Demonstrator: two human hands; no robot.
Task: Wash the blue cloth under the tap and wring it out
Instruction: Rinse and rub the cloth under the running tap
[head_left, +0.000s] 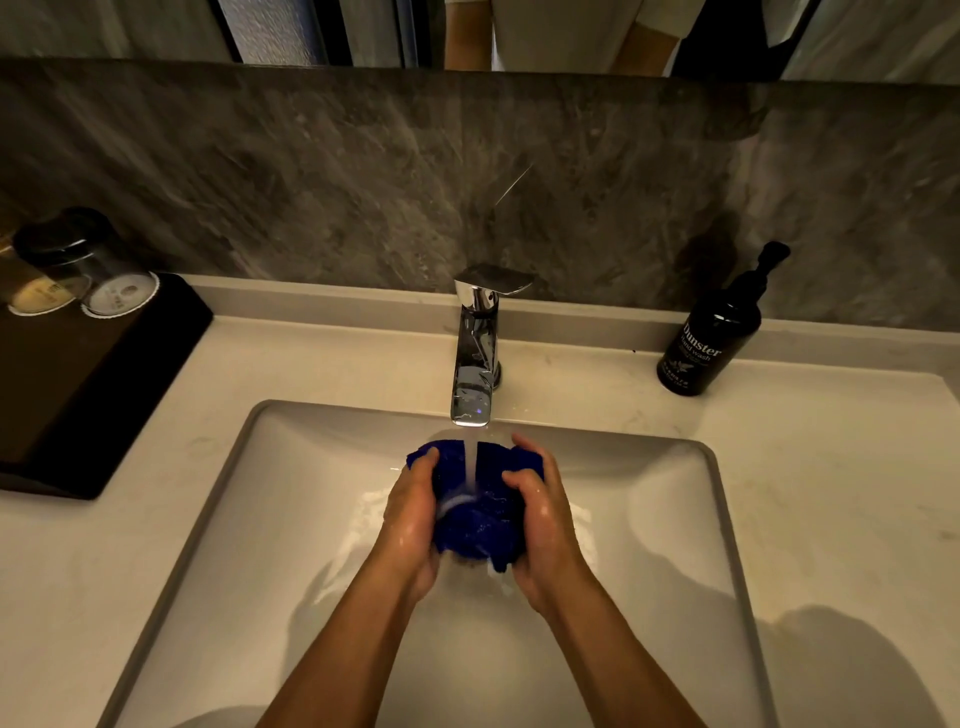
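my left hand (410, 512) and my right hand (540, 512) hold the blue cloth (475, 512) bunched between them over the sink (291, 519), directly below the spout of the chrome tap (475, 358); both have a closed grip on the cloth, left fingers curled over its left edge, right fingers wrapped over its right edge, thumbs on the near side; a stream of water (470, 462) falls from the spout onto the middle of the cloth, between my hands, and runs off below; my hands look wet and shiny; the cloth is crumpled into a thick wad, though i cannot tell whether it is being twisted; the pale counter (322, 364) surrounds the sink; on it to the right, near the stone wall, stands a black hand wash bottle (709, 343) with a pump top; to the left sits a dark tray (98, 384) carrying two upturned glasses (85, 265), blurred at the frame edge.
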